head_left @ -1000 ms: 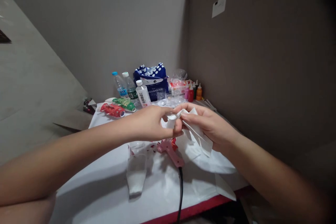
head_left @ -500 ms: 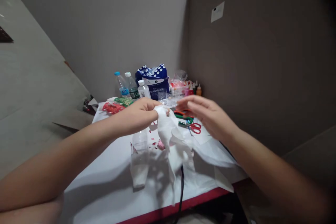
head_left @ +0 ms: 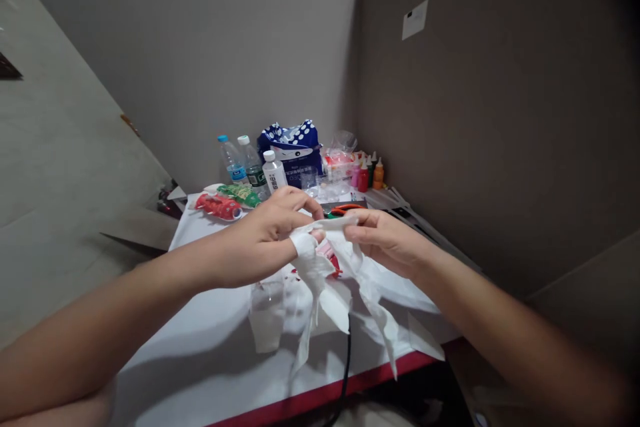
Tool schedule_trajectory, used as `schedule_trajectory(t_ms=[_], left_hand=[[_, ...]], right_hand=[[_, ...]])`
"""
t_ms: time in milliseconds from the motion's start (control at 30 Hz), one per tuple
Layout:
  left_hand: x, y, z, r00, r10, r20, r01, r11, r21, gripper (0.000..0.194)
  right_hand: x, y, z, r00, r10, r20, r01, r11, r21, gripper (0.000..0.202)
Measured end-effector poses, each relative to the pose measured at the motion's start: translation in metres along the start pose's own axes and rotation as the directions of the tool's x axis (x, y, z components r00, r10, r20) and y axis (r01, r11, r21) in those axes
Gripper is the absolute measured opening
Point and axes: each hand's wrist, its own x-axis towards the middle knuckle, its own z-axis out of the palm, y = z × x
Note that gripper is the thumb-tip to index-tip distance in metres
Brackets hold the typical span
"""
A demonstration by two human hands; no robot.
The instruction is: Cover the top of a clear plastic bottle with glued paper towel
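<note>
Backdrop: a grey partition (head_left: 200, 67) fills the upper part of the frame.
Worktop: here's your table (head_left: 200, 360), covered in white with a red edge, across the lower centre.
White tissue: mid-frame, strung between your hands; the sheet (head_left: 335, 303) drapes over your left thumb and dangles in ragged strips above the worktop.
Left hand: coming in from the left, your left hand (head_left: 260, 240) has the tissue caught at thumb and fingers, a narrow grip.
Right hand: over on the right, your right hand (head_left: 395, 240) pinches the upper edge between thumb and fingers.
Progress: the lower part is in separate tails, while a band of tissue joins your two grips at the top; whether that band is torn partway, I can't tell.
Blue pack: a white-dotted pack (head_left: 290, 153) stands behind your hands, upper centre.
Plastic bottle: lying below your left hand, a transparent bottle (head_left: 267, 320) looks white over its near part; the tissue isn't on it.
Row of bottles: the blue-capped one (head_left: 234, 163) is leftmost, beside the pack.
Bright pair: red (head_left: 217, 207) and green (head_left: 240, 195) bottle shapes lie at the table's far left.
Squeeze bottles: orange (head_left: 379, 175) stands rightmost, beyond your right hand.
Orange-red handles: scissors-like (head_left: 346, 209), partly hidden between your hands.
</note>
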Motion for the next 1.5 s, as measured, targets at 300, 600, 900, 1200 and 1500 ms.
schedule_trajectory(t_ms=[300,600,900,1200,1500], left_hand=[[-0.008,-0.031,-0.004,0.89,-0.445,0.098,0.451,0.892,-0.041,0.035],[-0.024,0.009,0.023,0.753,-0.342,0.562,0.545,0.802,-0.242,0.08],[-0.029,0.01,0.032,0.845,-0.366,0.389,0.523,0.72,-0.457,0.059],[-0.041,-0.032,0.026,0.851,-0.518,0.084,0.487,0.72,-0.494,0.052],[-0.053,-0.047,0.012,0.85,-0.527,0.009,0.475,0.757,-0.448,0.044]], right_hand=[[-0.021,-0.018,0.0,0.965,-0.079,-0.25,0.026,0.978,-0.208,0.03],[-0.028,0.009,0.053,0.669,-0.625,0.402,0.46,-0.076,-0.885,0.014],[-0.049,0.019,0.074,0.678,-0.486,0.552,0.479,-0.278,-0.833,0.023],[-0.063,0.033,0.058,0.819,-0.45,0.357,0.177,-0.393,-0.902,0.023],[-0.089,0.043,0.044,0.948,-0.019,0.318,0.317,-0.052,-0.947,0.018]])
